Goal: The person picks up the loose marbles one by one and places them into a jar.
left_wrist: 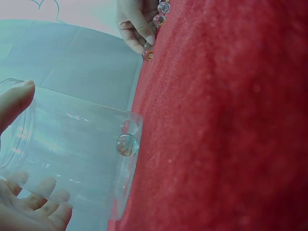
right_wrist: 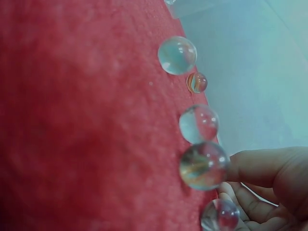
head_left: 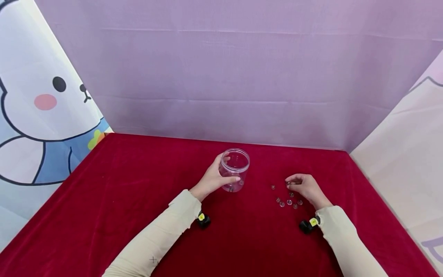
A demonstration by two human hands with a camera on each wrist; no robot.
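Note:
My left hand grips a clear plastic jar from its left side, thumb across the front and fingers behind. The jar stands upright on the red cloth, its mouth uncovered. Through its wall, the left wrist view shows a clear marble with coloured streaks at the bottom, with another round shape beside it. To the right, my right hand is low over the cloth, thumb and fingertips pinching a small glass marble. Loose marbles lie just below that hand. In the right wrist view, near marbles partly hide the fingertips.
Red cloth covers the table. One marble lies apart, between the jar and the right hand. A lilac fabric backdrop rises behind the table, with printed panels at both sides. Each wrist carries a small black camera.

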